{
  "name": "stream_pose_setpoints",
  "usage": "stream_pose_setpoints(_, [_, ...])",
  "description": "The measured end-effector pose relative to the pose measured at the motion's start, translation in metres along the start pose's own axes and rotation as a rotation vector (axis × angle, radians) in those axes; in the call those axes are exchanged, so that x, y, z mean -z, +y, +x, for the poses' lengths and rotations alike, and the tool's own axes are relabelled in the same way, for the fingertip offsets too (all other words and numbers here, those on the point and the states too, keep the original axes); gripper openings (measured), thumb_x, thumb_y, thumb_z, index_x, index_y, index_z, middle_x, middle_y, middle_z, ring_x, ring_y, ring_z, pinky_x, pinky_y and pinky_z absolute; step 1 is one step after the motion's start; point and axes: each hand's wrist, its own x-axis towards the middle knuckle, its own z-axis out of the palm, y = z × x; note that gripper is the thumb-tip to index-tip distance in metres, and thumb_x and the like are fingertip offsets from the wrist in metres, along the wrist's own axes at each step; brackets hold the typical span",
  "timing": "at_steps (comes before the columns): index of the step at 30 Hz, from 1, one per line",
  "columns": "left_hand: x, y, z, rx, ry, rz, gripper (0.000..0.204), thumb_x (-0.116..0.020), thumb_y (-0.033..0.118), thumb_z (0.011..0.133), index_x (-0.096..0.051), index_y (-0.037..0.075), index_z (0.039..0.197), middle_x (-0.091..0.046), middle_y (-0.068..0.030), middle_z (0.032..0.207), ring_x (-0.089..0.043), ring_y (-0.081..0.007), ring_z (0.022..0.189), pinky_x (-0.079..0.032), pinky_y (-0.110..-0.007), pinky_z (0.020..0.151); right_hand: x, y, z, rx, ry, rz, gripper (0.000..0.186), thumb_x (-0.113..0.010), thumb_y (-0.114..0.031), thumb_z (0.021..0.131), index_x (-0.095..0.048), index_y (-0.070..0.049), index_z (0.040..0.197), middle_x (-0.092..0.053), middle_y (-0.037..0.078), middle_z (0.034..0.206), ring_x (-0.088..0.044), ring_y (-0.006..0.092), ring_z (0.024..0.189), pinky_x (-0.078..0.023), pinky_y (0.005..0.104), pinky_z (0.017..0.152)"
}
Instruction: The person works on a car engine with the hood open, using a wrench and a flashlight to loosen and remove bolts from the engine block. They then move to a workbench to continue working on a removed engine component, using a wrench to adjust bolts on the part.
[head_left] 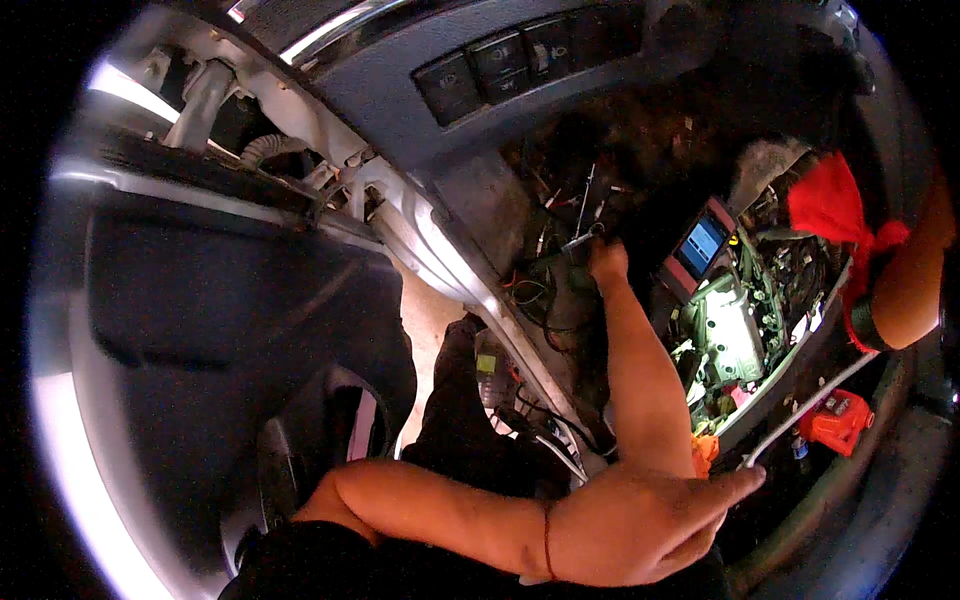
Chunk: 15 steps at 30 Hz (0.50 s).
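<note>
My right hand (607, 265) reaches into the dark footwell, fingers closed round a small silver bar (578, 242). Thin probes and coloured wires (530, 290) lie around it. My left forearm crosses low in front, and my left hand (650, 520) covers part of the right arm. Its fingertips are pinched at the near end of a slender pale rod (815, 405), which slants up to the right. To the right of my right hand is a red-edged handheld scan tool (698, 250) with its screen lit.
An open car door (230, 280) fills the left side, beside the metal door sill (450, 260). A brightly lit pale box (733, 330) sits among wires. A red plastic container (838, 422) stands at right. Another person's bare limb (915, 295) and a red cloth (830, 198) are farther right.
</note>
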Motion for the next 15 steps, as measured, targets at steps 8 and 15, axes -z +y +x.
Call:
stream_pose_setpoints(8, [-0.033, 0.008, 0.005, 0.124, -0.131, 0.043, 0.058, -0.060, 0.018, 0.091, -0.040, 0.004, 0.144, -0.065, -0.0152, 0.120, -0.068, -0.0335, 0.066, -0.057, -0.038, 0.056, 0.165, 0.016, -0.236, -0.217, -0.154, 1.376, 0.040, -0.060, -0.038, 0.092, -0.060, -0.004, 0.115, -0.064, 0.008, 0.096, -0.059, 0.0178, 0.079, -0.049, 0.0369, 0.069])
stream_pose_setpoints(15, [-0.109, -0.049, 0.017, 0.511, -0.255, 0.067, 0.031, -0.057, 0.017, 0.096, -0.057, 0.005, 0.125, -0.059, -0.0119, 0.069, -0.055, -0.0162, 0.059, -0.047, -0.032, 0.058, 0.295, 0.049, -0.298, -0.042, 0.361, 1.523, 0.053, -0.043, -0.048, 0.100, -0.053, -0.005, 0.130, -0.061, 0.007, 0.094, -0.056, 0.0190, 0.079, -0.046, 0.0329, 0.072])
